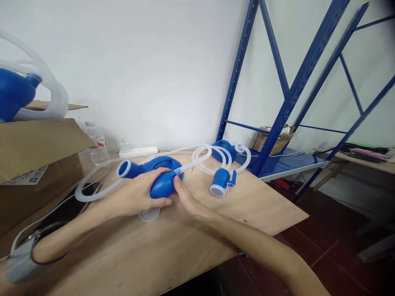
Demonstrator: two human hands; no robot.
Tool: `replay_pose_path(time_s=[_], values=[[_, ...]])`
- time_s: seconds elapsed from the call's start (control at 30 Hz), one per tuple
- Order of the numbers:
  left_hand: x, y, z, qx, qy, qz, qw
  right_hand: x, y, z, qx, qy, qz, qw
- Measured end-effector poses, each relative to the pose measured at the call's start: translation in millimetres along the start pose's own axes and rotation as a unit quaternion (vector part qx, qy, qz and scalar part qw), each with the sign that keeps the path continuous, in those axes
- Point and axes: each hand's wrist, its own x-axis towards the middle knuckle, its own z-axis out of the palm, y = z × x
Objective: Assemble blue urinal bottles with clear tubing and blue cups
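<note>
A blue plastic urinal bottle [163, 185] lies on the table, its looped handle at the back. My left hand [140, 187] is wrapped over the near end of the bottle, thumb on the near side. Pressed against the bottle's right side is my right hand [191, 201]; some of its fingers are hidden. A translucent tube [187, 167] joins the bottle between my hands. A blue mouthpiece [125, 168] with a pale rim points left beyond my left hand. Below that hand, a clear round cap [150, 215] is partly covered.
Right of my hands are another blue bottle [225, 149] with coiled tube [205, 158] and a blue funnel [220, 181]. At left stand an open cardboard box [40, 152], a water bottle [98, 144] and a phone [91, 191]. A power strip [138, 152] lies by the wall; blue shelving [290, 94] stands right.
</note>
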Motion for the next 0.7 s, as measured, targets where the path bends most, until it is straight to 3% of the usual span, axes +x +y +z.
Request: replay_pose_path(time_s=[0.13,0.27,0.33,0.53,0.7], values=[[-1.8,-6.7,-14.4,0.092,-0.012,-0.013,0.996,-0.3,-19.2,-21.9,-0.201,-0.046,-0.080,0.975],[-7.7,-10.2,-28.9,0.166,-0.043,0.006,0.985,-1.7,-32.6,-29.2,-0.312,0.063,-0.227,0.921],[-10.6,-10.0,-30.1,0.207,-0.055,0.027,0.976,-0.2,-34.0,-27.5,-0.340,0.076,-0.256,0.902],[-11.9,-10.6,-20.9,0.327,-0.062,0.061,0.941,6.8,-21.1,-26.5,-0.300,-0.160,-0.138,0.930],[-9.2,-18.9,-11.0,0.398,-0.013,0.159,0.904,9.9,-18.4,-32.4,-0.287,-0.194,-0.087,0.934]])
